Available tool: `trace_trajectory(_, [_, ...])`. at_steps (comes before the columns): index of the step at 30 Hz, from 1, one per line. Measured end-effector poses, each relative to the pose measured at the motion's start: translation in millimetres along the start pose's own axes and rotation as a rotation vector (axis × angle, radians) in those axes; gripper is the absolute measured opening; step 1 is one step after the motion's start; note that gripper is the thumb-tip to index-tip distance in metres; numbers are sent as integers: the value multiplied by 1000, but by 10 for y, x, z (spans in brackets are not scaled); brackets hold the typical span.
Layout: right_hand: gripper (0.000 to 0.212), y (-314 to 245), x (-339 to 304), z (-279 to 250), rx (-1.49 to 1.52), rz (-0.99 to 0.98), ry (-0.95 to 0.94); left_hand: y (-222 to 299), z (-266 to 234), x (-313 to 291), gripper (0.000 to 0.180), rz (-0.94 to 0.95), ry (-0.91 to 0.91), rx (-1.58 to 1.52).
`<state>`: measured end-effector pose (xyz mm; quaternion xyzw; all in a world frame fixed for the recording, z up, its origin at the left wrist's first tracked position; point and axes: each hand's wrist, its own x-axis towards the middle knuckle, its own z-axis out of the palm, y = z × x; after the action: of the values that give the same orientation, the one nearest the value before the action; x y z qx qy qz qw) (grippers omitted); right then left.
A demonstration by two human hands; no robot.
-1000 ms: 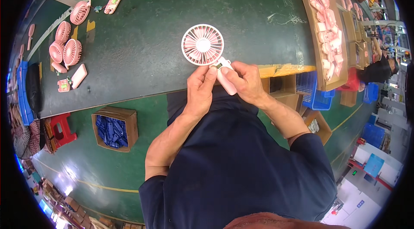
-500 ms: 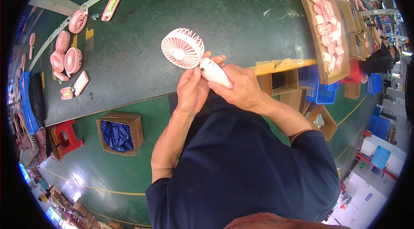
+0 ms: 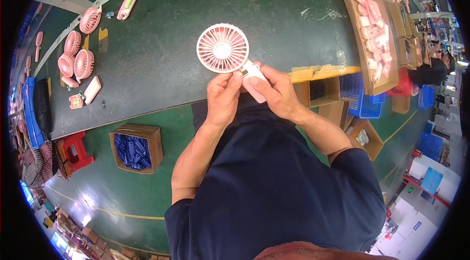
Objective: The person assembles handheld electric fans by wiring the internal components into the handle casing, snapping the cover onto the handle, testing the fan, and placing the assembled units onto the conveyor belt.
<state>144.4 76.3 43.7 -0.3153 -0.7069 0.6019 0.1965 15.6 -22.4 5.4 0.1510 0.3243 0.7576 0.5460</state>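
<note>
pink fan (image 3: 223,48) now face-up, hands (image 3: 223,97) lower (both gripping)

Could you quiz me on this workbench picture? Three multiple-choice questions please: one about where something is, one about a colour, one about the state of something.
1. Where is the cardboard box of blue parts?
A. on the floor at the person's left
B. on the table
C. in the person's lap

2. What colour is the handheld fan?
A. blue
B. pink and white
C. black

3. How is the fan held?
A. lying loose on the table
B. by one hand only
C. by both hands

Answers: 1 A, it sits below the green table edge. 2 B, pink grille, white handle. 3 C, the left hand and right hand both grip its handle.
</note>
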Motion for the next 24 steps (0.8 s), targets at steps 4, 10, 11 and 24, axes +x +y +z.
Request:
trace_trajectory(4, [34,11,-3,-26,-242,-101,23,-30,-5,-25,39,28,-6,98])
trace_trajectory(10, [33,191,10,-24,-74,-36,5,-76,-22,-39,37,15,21,86])
trace_trajectory(11, [33,165,15,-23,-75,-38,3,-69,3,-32,37,36,27,88])
trace_trajectory(24, [36,67,88,-94,570,299,-273,108,16,62,41,-50,20,-15])
